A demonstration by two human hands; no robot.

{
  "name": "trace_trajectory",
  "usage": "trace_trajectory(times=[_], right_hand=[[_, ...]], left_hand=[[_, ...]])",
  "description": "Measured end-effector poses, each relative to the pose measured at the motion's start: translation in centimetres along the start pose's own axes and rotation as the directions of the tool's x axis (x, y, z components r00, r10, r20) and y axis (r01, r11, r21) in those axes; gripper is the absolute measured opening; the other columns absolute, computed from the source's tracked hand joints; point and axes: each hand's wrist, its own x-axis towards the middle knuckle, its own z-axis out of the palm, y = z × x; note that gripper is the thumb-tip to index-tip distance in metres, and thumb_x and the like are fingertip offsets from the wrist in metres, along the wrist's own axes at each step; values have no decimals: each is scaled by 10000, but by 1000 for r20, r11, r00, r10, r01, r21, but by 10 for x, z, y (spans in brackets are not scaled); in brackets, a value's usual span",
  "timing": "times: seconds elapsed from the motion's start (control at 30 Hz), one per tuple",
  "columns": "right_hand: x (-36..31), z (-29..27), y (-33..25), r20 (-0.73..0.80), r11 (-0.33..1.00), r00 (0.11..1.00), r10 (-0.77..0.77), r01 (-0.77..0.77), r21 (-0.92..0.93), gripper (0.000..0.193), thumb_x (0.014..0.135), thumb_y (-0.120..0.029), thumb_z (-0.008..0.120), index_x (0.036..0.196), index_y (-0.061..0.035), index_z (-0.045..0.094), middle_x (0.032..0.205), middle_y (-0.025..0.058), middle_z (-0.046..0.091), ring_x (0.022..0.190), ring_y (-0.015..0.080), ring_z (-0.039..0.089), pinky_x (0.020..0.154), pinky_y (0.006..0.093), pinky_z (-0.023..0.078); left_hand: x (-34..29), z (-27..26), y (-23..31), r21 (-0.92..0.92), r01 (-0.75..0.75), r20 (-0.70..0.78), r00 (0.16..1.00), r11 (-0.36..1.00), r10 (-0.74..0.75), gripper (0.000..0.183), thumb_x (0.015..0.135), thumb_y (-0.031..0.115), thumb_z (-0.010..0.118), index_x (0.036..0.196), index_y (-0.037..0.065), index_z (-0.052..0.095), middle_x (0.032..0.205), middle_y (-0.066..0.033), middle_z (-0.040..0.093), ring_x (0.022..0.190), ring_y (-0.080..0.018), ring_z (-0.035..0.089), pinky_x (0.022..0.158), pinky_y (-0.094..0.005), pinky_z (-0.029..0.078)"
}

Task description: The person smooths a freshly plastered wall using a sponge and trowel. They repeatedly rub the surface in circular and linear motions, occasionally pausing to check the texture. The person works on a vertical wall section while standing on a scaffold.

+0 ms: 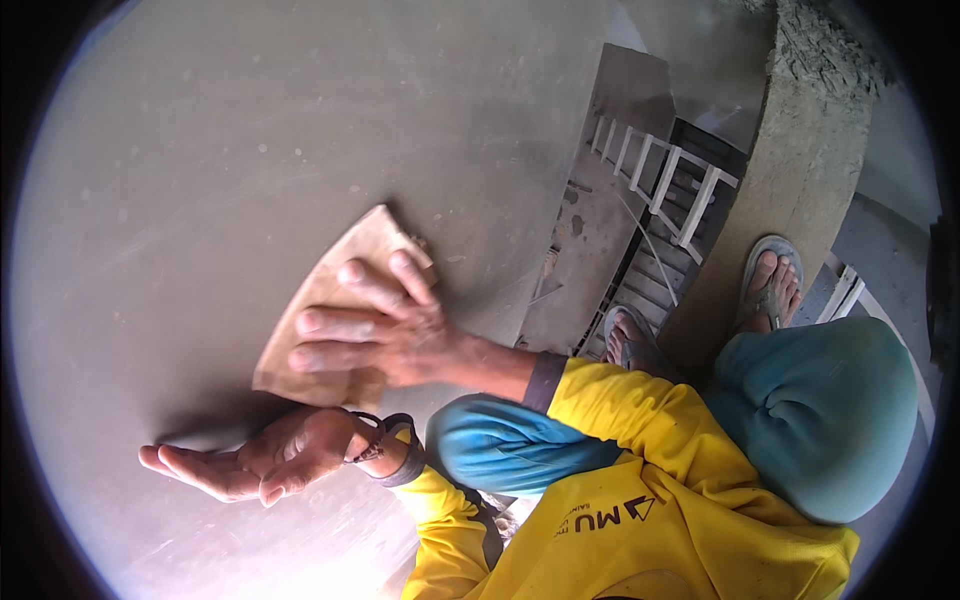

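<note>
Head view. Sheet (320,290): brown, against grey wall (250,150), left of the wall's right edge; long axis slanting up rightward. Right hand (395,335): nearer, directly over the sheet, fingers spread across it; thumb hidden, pinch cannot be told. Left hand (285,455): just below sheet, fingers open, empty.

Brown sheet (372,242) partly hidden under right-hand fingers (345,325)

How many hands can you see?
2. The right hand lies on a tan, curved-edged piece against the grey surface. The left hand is lower in the picture, palm showing, fingers toward the left. No other hands show.
</note>
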Motion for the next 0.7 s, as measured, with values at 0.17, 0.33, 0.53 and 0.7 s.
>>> trace_trajectory(times=[0.17,0.33,0.53,0.7], right_hand=[[-100,5,147,-146,514,498,855,-773,373,747,1062,-519,376,1583,1,250,1636,242,223,1522,379,201,1247,467,128],[20,-3,109,-131,926,918,374,-377,-6,606,1038,-509,369,1598,-292,292,1670,105,222,1538,384,167,1233,591,80],[-196,-10,79,475,872,796,-375,477,-111,601,933,-539,507,1516,-531,362,1626,-96,328,1533,348,186,1206,669,95],[-76,-2,85,63,991,995,74,-81,111,571,976,-373,506,1511,-523,373,1646,-97,274,1538,355,169,1220,670,65]], left_hand=[[-1,11,-3,3,-6,34,999,1000,5,802,1010,617,203,1334,9,615,1449,-214,548,1450,-345,409,1232,-606,159],[3,-4,-13,-12,-54,59,997,998,54,781,1016,606,209,1306,17,632,1421,-201,576,1433,-350,431,1225,-593,204],[19,-1,-17,213,-74,-2,997,974,76,772,1024,593,193,1275,23,649,1321,-199,644,1369,-351,509,1204,-573,303],[10,-13,-26,156,-212,99,975,965,198,760,1026,597,168,1272,74,661,1295,-174,664,1361,-340,519,1207,-561,318]])
